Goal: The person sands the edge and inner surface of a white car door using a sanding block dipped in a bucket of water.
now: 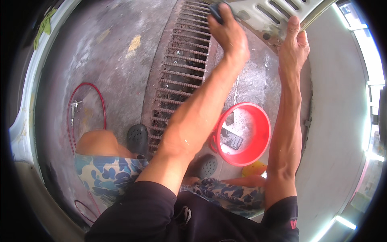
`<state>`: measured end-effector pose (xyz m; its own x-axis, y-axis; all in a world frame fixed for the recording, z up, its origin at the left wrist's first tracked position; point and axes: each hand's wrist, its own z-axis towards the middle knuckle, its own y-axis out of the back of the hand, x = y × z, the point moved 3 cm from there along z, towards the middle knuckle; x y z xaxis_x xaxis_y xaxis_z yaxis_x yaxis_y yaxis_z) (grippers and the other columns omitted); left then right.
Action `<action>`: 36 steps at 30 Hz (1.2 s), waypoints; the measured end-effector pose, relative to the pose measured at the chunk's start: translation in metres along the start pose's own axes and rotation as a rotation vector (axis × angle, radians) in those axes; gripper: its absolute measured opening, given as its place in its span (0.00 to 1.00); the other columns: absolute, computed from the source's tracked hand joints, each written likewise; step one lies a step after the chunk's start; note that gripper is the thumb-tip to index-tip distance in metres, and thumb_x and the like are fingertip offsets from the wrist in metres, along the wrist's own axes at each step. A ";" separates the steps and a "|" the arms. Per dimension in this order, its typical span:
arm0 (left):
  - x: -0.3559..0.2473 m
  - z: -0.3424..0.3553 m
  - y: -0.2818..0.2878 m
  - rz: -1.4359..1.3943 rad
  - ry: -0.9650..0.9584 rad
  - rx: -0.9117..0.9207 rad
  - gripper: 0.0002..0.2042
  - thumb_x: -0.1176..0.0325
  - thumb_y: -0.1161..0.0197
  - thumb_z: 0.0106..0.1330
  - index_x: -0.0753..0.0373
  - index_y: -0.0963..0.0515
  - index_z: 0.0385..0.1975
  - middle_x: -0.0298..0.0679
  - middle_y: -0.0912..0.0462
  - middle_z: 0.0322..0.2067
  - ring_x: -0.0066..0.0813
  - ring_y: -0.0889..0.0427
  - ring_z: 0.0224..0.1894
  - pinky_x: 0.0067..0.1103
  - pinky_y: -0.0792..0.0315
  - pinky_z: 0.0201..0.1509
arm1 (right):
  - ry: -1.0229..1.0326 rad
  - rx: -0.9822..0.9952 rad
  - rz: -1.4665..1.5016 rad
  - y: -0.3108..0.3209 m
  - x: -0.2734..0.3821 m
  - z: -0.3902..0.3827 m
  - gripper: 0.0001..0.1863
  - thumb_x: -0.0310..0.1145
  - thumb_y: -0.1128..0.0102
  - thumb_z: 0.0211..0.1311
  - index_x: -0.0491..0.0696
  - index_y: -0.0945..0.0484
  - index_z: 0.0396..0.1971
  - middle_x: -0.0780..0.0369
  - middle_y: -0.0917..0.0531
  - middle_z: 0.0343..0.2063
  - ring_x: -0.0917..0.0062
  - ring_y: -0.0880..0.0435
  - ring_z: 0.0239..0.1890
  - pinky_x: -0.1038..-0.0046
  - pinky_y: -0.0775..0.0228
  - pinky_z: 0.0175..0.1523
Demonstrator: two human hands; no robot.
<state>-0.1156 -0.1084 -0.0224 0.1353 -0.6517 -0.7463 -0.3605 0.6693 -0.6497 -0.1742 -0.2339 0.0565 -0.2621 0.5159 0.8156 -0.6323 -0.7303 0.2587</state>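
My left hand (pixel 230 34) reaches up to the top of the view, fingers closed round a dark block-shaped pad (pixel 217 13) beside the white panel's corner. Whether the pad touches the panel I cannot tell. The white slotted panel (pixel 258 18) has a row of long oval openings and a worn, dirty lower edge. At its right, my right hand (pixel 294 48) grips the edge, thumb on the face and fingers bent behind. Below and between my arms stands a red bucket (pixel 262 137) with foamy water. A dark rectangular block (pixel 231 139) and a smaller dark piece (pixel 230 119) lie in it.
A rusty bar grate (pixel 177 80) crosses the stained concrete floor (pixel 121 60). On the left lies a red hose (pixel 104 101) with a metal spray gun (pixel 74 107). A large pale panel (pixel 334 121) rises at right. Something yellow (pixel 254 169) is near the bucket.
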 end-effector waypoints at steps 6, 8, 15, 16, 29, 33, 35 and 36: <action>0.020 -0.009 -0.011 -0.106 -0.110 0.009 0.24 0.50 0.50 0.81 0.66 0.35 0.60 0.40 0.24 0.39 0.22 0.22 0.30 0.18 0.25 0.23 | -0.082 0.006 0.061 -0.007 -0.004 0.003 0.32 0.63 0.42 0.72 0.43 0.18 0.44 0.67 0.18 0.35 0.85 0.24 0.38 0.77 0.30 0.45; 0.008 0.012 -0.003 -0.001 -0.066 -0.020 0.23 0.49 0.49 0.81 0.65 0.34 0.59 0.38 0.24 0.38 0.22 0.22 0.28 0.19 0.26 0.21 | 0.049 -0.022 0.052 -0.003 -0.006 0.005 0.32 0.64 0.42 0.72 0.43 0.17 0.41 0.69 0.18 0.30 0.87 0.25 0.35 0.79 0.30 0.41; -0.002 0.005 -0.013 -0.135 -0.009 -0.041 0.22 0.48 0.51 0.82 0.66 0.33 0.50 0.40 0.26 0.40 0.26 0.24 0.39 0.26 0.28 0.43 | -0.004 -0.031 0.063 0.002 -0.013 0.013 0.32 0.64 0.42 0.72 0.44 0.17 0.41 0.69 0.18 0.30 0.88 0.26 0.33 0.79 0.31 0.39; -0.012 0.013 -0.004 -0.142 0.062 -0.083 0.23 0.47 0.50 0.81 0.67 0.32 0.48 0.41 0.26 0.41 0.28 0.25 0.43 0.31 0.28 0.52 | 0.007 -0.032 0.038 -0.001 -0.015 0.012 0.32 0.64 0.41 0.72 0.44 0.17 0.41 0.69 0.18 0.30 0.88 0.26 0.33 0.80 0.31 0.39; 0.022 0.005 0.006 0.057 -0.183 0.112 0.29 0.53 0.40 0.78 0.75 0.31 0.65 0.53 0.23 0.60 0.45 0.25 0.62 0.34 0.33 0.68 | -0.118 0.027 0.160 -0.015 0.021 -0.019 0.34 0.59 0.48 0.77 0.37 0.22 0.55 0.56 0.16 0.40 0.75 0.16 0.35 0.72 0.20 0.35; 0.011 0.016 -0.010 0.070 -0.230 -0.016 0.32 0.51 0.44 0.79 0.76 0.35 0.68 0.59 0.26 0.63 0.49 0.25 0.64 0.35 0.33 0.70 | -0.031 0.039 0.125 -0.002 -0.012 0.011 0.35 0.59 0.48 0.77 0.37 0.23 0.56 0.55 0.17 0.44 0.74 0.15 0.36 0.69 0.19 0.38; 0.024 0.004 -0.008 0.257 -0.536 -0.005 0.33 0.50 0.46 0.80 0.76 0.36 0.69 0.61 0.28 0.65 0.52 0.24 0.64 0.36 0.32 0.69 | -0.034 0.013 0.180 -0.017 0.004 -0.011 0.35 0.59 0.48 0.77 0.37 0.23 0.56 0.55 0.17 0.43 0.74 0.15 0.37 0.70 0.20 0.38; 0.029 0.004 -0.001 0.166 -0.370 0.003 0.33 0.51 0.46 0.80 0.76 0.37 0.70 0.61 0.28 0.65 0.51 0.25 0.65 0.36 0.32 0.70 | -0.048 0.010 0.167 -0.016 0.003 -0.014 0.35 0.59 0.48 0.77 0.37 0.23 0.56 0.56 0.16 0.43 0.74 0.15 0.38 0.70 0.20 0.38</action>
<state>-0.1072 -0.1264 -0.0440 0.3986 -0.3625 -0.8424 -0.4031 0.7558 -0.5160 -0.1750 -0.2147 0.0476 -0.3274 0.3654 0.8714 -0.5759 -0.8083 0.1226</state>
